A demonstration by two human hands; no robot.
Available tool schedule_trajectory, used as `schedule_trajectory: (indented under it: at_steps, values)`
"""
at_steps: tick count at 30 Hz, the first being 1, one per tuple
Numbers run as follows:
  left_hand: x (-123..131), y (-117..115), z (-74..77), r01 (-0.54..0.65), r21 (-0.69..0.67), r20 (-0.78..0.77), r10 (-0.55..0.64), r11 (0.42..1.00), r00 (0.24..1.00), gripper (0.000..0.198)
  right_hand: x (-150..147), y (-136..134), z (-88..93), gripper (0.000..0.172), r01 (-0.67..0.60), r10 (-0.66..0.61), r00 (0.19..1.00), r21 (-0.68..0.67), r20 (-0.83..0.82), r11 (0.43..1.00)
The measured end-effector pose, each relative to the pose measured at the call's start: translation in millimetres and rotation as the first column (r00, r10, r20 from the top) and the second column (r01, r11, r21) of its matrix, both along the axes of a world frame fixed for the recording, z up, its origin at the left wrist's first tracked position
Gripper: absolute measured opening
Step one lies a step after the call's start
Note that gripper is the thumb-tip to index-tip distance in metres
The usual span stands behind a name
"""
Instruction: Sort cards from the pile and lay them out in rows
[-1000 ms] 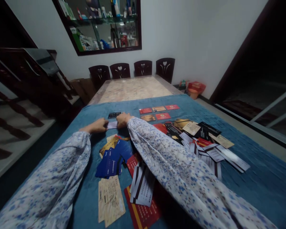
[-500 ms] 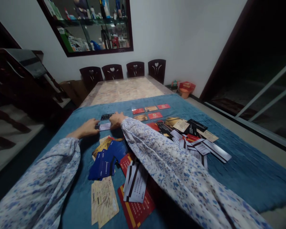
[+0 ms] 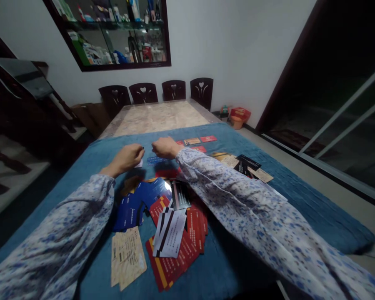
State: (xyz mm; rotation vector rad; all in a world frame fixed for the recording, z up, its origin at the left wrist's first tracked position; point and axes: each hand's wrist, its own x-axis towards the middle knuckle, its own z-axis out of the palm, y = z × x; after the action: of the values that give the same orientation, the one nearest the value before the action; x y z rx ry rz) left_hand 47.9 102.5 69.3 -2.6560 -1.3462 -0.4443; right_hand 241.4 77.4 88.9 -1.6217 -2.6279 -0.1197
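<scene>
Several cards lie on a blue cloth. My left hand (image 3: pixel 127 158) is closed in a pinch over the cloth, with a pale card (image 3: pixel 139 163) just below its fingertips; what it grips is too small to name. My right hand (image 3: pixel 165 147), fingers curled, is just right of it, above a blue card (image 3: pixel 156 161); its grip is hidden. Nearer me are fanned blue cards (image 3: pixel 130 211), beige cards (image 3: pixel 128 256), red cards (image 3: pixel 171 266) and white cards with dark stripes (image 3: pixel 171 233). Beyond my right forearm lie red cards (image 3: pixel 208 138) and a tan card (image 3: pixel 191 141).
A mixed pile with black cards (image 3: pixel 249 161) lies to the right, partly behind my right sleeve. The blue cloth (image 3: pixel 325 221) covers the near part of a marble-topped table (image 3: pixel 156 114). Dark chairs (image 3: pixel 143 92) stand at its far end.
Both hands have lifted and moved apart. The black card by my right hand no longer shows, and a blue card now shows under that hand. The view has shifted slightly.
</scene>
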Motion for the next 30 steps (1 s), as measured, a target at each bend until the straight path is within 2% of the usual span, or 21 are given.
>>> schedule_trajectory:
  at_steps: [5,9,15,21,30]
  values:
    - [39,-13,4.8,0.078,0.023,-0.002,-0.078,0.997,0.997,0.03,36,-15,4.5,0.034,0.04,-0.041,0.999,0.028,0.034,0.999]
    - [69,-24,4.9,0.122,0.0,-0.02,-0.122,0.993,0.992,0.028,68,-25,-0.4,0.031,0.089,-0.091,0.995,0.045,0.039,0.995]
    - [114,-38,-3.9,0.182,-0.024,-0.085,-0.184,0.983,0.979,0.028,123,-45,-7.7,0.029,0.19,-0.194,0.978,0.065,0.074,0.98]
    - [155,-56,-10.3,0.254,-0.041,-0.063,-0.256,0.966,0.965,0.023,175,-74,-10.7,0.028,0.284,-0.289,0.956,0.083,0.055,0.955]
    - [209,-84,-15.5,0.356,-0.07,-0.12,-0.362,0.932,0.924,0.02,232,-103,-27.3,0.027,0.343,-0.345,0.938,0.08,0.018,0.936]
